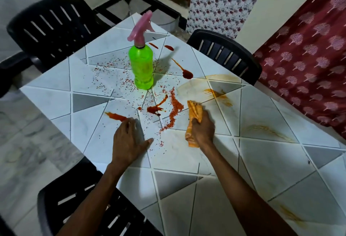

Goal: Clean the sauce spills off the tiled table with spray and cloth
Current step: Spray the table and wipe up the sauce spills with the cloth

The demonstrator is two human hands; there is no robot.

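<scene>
The right hand has its fingers curled tight round a bunched orange cloth, whose far end lies on the tiled desk just beside a trail of red flakes. The left hand lies flat on the desk with fingers spread and holds nothing; its fingertips are just beside a red sauce streak. Between the two hands sits another red sauce blot. A green spray bottle with a pink trigger head stands upright farther back, well apart from both hands, amid scattered red specks. More red sauce drops lie to its right, and pale orange smears mark the tiles on the right side of the desk. Black slatted chairs stand round the desk — one at the near edge, two at the far corners.
</scene>
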